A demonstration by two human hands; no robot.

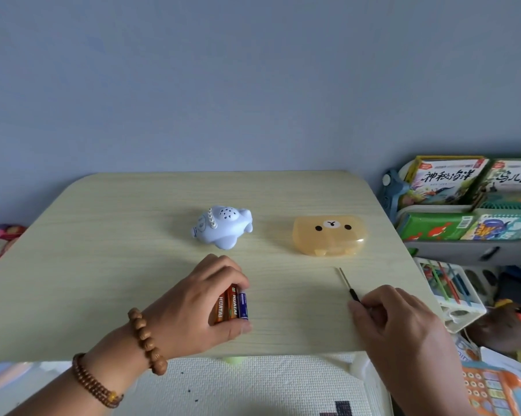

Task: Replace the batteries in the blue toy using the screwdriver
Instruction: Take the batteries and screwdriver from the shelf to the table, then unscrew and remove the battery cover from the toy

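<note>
The pale blue toy [221,226], shaped like a small plane with a dotted speaker grille, rests at the middle of the light wooden table [133,235]. My left hand [199,307] grips three batteries [231,303] standing side by side on the table, two orange and one blue. My right hand [403,322] pinches the black handle of a thin screwdriver [347,283] that lies on the table with its tip pointing away from me. Both hands are nearer to me than the toy.
A translucent orange bear-face box [329,235] sits shut to the right of the toy. Beyond the table's right edge stand shelves of picture books [469,205] and a white basket [451,289]. A white mat [253,385] lies below the front edge.
</note>
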